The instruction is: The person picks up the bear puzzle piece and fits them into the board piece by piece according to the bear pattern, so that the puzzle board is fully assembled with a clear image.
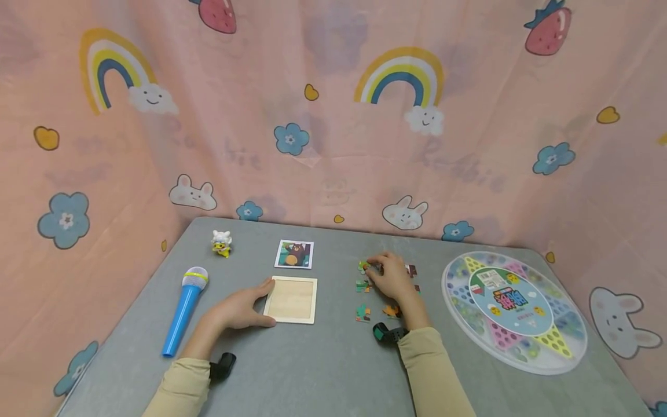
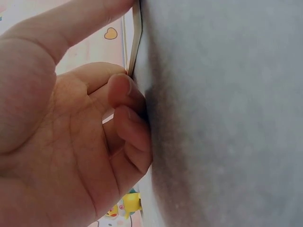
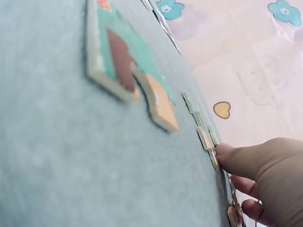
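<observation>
My left hand (image 1: pixel 238 307) holds the left side of a shallow square wooden puzzle tray (image 1: pixel 315 301), thumb at its near corner and index finger at its far corner. In the left wrist view the other fingers (image 2: pixel 130 127) curl close over the table. To the right, my right hand (image 1: pixel 391 279) reaches among several loose puzzle pieces (image 1: pixel 363 313). Its thumb and fingertips pinch a green piece (image 1: pixel 362 266) at the far left of the group. The right wrist view has the thumb (image 3: pixel 236 158) at a piece's edge, and a larger teal piece (image 3: pixel 106 45) lies nearer.
A bear picture card (image 1: pixel 294 255) lies behind the tray. On the left are a blue toy microphone (image 1: pixel 181 315) and a small white-and-yellow figurine (image 1: pixel 221 244). A round Chinese checkers board (image 1: pixel 513 313) lies on the right. A pink printed curtain (image 1: pixel 333 145) hangs behind the table.
</observation>
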### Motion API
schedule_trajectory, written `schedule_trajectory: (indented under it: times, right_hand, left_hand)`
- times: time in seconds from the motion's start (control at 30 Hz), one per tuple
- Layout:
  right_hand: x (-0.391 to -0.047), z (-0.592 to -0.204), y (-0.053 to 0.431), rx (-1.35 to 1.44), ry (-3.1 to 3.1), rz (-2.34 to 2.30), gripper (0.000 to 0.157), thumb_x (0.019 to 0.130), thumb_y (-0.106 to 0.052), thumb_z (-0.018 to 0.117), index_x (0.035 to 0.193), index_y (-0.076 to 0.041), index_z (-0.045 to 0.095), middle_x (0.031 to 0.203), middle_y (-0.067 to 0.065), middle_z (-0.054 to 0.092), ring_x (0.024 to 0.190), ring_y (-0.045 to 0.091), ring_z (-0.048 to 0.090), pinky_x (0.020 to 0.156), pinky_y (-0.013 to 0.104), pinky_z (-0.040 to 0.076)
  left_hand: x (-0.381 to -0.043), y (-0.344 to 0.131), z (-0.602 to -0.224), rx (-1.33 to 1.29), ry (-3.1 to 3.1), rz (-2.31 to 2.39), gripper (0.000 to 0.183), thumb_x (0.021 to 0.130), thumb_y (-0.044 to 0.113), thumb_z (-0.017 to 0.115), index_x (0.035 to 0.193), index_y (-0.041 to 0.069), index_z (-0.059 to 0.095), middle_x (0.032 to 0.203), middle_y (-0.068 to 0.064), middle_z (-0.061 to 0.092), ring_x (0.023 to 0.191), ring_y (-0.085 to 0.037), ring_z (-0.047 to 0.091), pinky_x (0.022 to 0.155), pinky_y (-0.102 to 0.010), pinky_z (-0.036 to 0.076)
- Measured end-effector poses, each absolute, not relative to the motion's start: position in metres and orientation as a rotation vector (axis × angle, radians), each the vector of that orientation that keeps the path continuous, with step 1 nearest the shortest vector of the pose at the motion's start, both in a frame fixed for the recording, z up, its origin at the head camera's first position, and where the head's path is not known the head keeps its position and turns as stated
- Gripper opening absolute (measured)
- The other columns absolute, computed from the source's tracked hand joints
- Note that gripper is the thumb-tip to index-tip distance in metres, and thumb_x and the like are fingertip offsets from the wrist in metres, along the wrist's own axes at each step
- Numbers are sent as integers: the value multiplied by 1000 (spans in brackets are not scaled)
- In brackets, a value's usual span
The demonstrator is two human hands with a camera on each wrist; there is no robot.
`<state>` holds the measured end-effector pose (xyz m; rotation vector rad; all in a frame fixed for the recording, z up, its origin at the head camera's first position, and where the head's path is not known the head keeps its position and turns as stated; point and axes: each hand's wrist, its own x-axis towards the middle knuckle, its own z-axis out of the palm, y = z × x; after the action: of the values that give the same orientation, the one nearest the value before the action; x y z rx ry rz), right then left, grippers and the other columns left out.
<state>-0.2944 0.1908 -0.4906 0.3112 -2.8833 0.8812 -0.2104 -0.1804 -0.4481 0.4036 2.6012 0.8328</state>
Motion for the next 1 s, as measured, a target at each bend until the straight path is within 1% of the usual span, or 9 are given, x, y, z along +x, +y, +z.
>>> schedule_trajectory:
  times: [0.2, 0.43, 0.67, 0.77, 0.9, 1.0]
  right_hand:
    - [-295, -488, 190, 300, -2902, 868, 29, 102, -20, 73, 126, -5, 76, 136, 22, 62, 123, 43, 53, 97, 58, 47]
    - [-294, -484, 192, 329, -2894, 908, 31, 103, -18, 71, 129, 0, 73, 132, 23, 65, 123, 44, 53, 103, 60, 45]
    - [-293, -478, 194, 340, -2887, 931, 32, 103, -16, 70, 130, 1, 71, 130, 24, 67, 124, 44, 56, 106, 60, 46]
    - [-293, -476, 193, 345, -2876, 968, 32, 104, -15, 70, 132, 1, 71, 130, 23, 68, 123, 43, 58, 104, 58, 49]
    - [-292, -469, 193, 389, -2837, 1027, 33, 104, -13, 69, 133, 4, 69, 130, 24, 68, 121, 42, 63, 101, 54, 56]
    - [-290, -459, 192, 427, -2800, 1032, 33, 104, -11, 69, 132, 6, 69, 128, 25, 69, 121, 44, 63, 101, 54, 57]
  left_hand:
    - [-211, -181, -449, 405, 2598, 844, 96, 89, 31, 86, 164, -1, 35, 172, -21, 29, 157, -44, 32, 125, -62, 29]
    - [-212, -183, -452, 380, 2590, 856, 96, 90, 31, 86, 165, 1, 34, 173, -18, 28, 157, -42, 31, 125, -62, 29]
    - [-213, -182, -453, 396, 2596, 843, 96, 89, 31, 86, 165, 2, 35, 173, -18, 29, 157, -42, 32, 125, -62, 29]
    - [-213, -182, -453, 399, 2598, 840, 96, 89, 31, 86, 164, 1, 35, 172, -19, 29, 157, -42, 32, 125, -61, 29]
    - [-212, -183, -454, 397, 2602, 843, 96, 89, 30, 86, 164, 0, 34, 172, -19, 29, 157, -42, 32, 125, -60, 30]
    - [-213, -184, -454, 396, 2599, 850, 96, 89, 30, 86, 165, 0, 34, 172, -19, 29, 157, -42, 32, 125, -61, 29]
